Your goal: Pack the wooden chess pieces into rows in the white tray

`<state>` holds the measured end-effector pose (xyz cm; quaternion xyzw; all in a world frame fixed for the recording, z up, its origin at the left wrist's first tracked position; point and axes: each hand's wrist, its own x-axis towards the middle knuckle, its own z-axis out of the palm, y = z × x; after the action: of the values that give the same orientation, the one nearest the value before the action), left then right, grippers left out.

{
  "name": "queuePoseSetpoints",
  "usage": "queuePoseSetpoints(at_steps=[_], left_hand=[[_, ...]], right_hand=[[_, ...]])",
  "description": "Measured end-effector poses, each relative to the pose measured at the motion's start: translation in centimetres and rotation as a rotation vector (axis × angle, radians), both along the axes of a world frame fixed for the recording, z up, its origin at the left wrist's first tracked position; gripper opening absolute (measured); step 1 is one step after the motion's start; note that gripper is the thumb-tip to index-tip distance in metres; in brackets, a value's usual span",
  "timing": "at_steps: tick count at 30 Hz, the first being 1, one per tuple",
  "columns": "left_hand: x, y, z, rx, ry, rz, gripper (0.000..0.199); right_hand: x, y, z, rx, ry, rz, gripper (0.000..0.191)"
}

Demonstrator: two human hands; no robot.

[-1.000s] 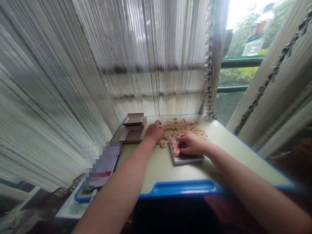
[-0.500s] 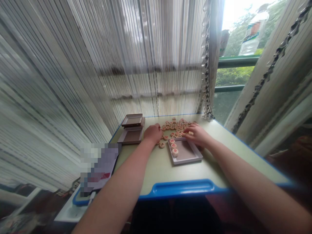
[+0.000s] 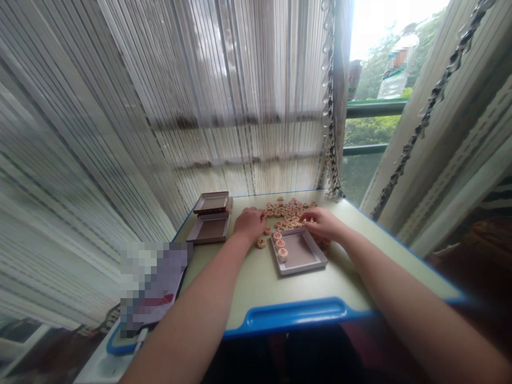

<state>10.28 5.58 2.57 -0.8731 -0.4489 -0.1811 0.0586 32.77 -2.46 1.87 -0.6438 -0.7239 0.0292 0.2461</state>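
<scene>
Many round wooden Chinese chess pieces lie in a loose spread on the table's far half. My left hand rests at the left side of the spread with fingers curled; whatever is in them is hidden. My right hand reaches in from the right, fingers apart and bent down over pieces at the tray's far edge. Between the hands and nearer me sits a shallow open tray, holding three red-marked pieces along its left wall. One dark-marked piece lies left of the tray.
Two more shallow boxes stand at the left, a brown-sided one behind a pale-rimmed one. A blurred-out flat device lies at the left edge. The pale table has a blue rim; string curtains hang behind.
The whole view has shifted slightly left and down. Both hands stay around the pieces, the right hand's fingers a little more bent. The three pieces in the tray have not moved.
</scene>
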Motion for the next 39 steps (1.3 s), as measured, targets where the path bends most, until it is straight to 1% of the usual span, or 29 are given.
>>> queuePoseSetpoints(at_steps=[2,5,8,11,13,15,19,21,23,26,28,30,34,39], left_hand=[[0.0,0.0,0.0,-0.007,0.000,0.007,0.028],[-0.2,0.0,0.0,-0.049,0.008,0.046,0.028],[-0.3,0.2,0.1,-0.076,0.013,0.084,0.028],[-0.3,0.3,0.0,-0.060,0.014,0.084,0.028],[-0.3,0.3,0.0,-0.040,0.025,0.065,0.028],[-0.2,0.2,0.0,-0.032,0.039,0.048,0.029],[-0.1,0.2,0.0,-0.035,0.045,0.041,0.029],[-0.1,0.2,-0.1,-0.037,0.048,0.049,0.030],[-0.1,0.3,-0.2,-0.054,0.056,0.099,0.030],[-0.3,0.8,-0.4,-0.103,0.037,0.217,0.031],[-0.5,1.2,-0.5,-0.128,0.017,0.262,0.031],[-0.6,1.4,-0.5,-0.138,0.010,0.268,0.030],[-0.6,1.3,-0.3,-0.165,0.005,0.227,0.026],[-0.1,0.6,-0.1,-0.185,0.012,0.197,0.026]], right_hand=[[0.0,-0.1,0.0,-0.013,-0.004,0.025,0.024],[0.0,0.0,-0.1,-0.027,-0.001,0.021,0.024],[0.0,0.0,-0.2,-0.033,0.005,-0.002,0.023],[0.1,0.2,-0.1,-0.005,0.020,-0.059,0.026],[0.4,0.5,-0.3,0.034,0.020,-0.136,0.029],[1.1,0.8,-0.5,0.059,-0.016,-0.245,0.033],[2.5,1.0,-1.3,0.028,-0.134,-0.507,0.034],[3.1,0.9,-1.5,0.027,-0.140,-0.619,0.033],[3.5,0.6,-1.6,0.021,-0.102,-0.708,0.033],[3.9,0.6,-1.6,-0.079,-0.022,-0.789,0.035],[4.2,0.8,-1.7,-0.148,0.023,-0.773,0.035],[4.3,1.1,-1.6,-0.172,0.078,-0.712,0.033],[4.0,1.3,-1.5,-0.163,0.174,-0.621,0.032],[3.0,1.1,-1.4,-0.104,0.146,-0.513,0.029]])
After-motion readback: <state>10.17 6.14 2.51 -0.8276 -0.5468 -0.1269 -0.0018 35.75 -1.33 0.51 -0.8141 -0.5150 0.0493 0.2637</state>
